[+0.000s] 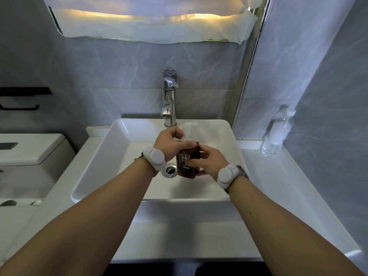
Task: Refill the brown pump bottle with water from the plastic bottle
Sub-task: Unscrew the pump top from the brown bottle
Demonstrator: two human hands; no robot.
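Head view: brown pump bottle (188, 163) over sink (119, 140); right hand (209, 162) grips body, left hand (171, 143) grips pump collar. Likely step: unscrewing. Next: fetch plastic bottle (277, 132), desk's far right edge.

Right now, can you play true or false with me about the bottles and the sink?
1. Both hands hold the brown pump bottle over the sink. True.
2. The plastic bottle is being tipped over the brown one. False: it stands upright on the counter at the right, against the wall.
3. The left hand grips the top by the white pump. True.
4. Water runs from the tap. False: no stream shows.
5. The right hand holds the body. True.
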